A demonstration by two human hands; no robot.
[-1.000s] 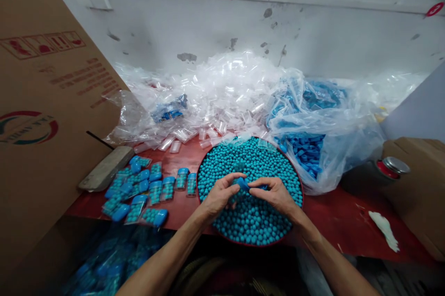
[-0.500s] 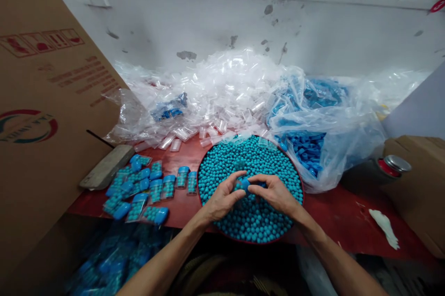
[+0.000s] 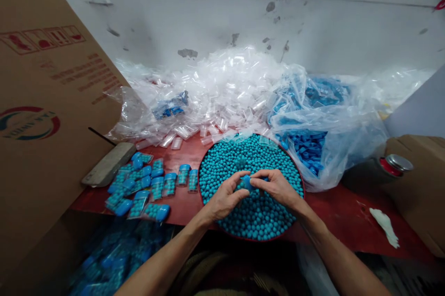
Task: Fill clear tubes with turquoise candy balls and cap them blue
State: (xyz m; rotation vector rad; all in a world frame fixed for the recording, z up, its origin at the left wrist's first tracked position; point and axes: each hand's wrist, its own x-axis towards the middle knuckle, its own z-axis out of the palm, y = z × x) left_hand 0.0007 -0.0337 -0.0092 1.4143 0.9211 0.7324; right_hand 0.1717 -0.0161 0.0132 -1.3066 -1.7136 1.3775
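So the main thing here is a small bottle (image 3: 247,182) with a blue cap, up over the tub (image 3: 261,240), a round red one full of teal balls (image 3: 250,154). Left hand (image 3: 224,198) has it between thumb and forefinger, bent in a loose C, just about as wide as the cap. Right hand (image 3: 276,189) is pinched nearly closed, tips right up against the cap.

The bit that matters: the cap sits straight between both sets of fingertips, cap side toward the right hand, body tucked back into the left. Long axis seems to run across, left to right, but the left fingers hide most of it, so don't quote me. Neither hand is clearly nearer. There's a darker blue bit behind the right fingers, can't tell what.

Left of the tub: a bunch of filled bottles (image 3: 139,205), mostly lying down. Behind it, a heap of clear empties (image 3: 225,122). Behind and to its right, a plastic bag (image 3: 351,148) of blue caps (image 3: 308,145).
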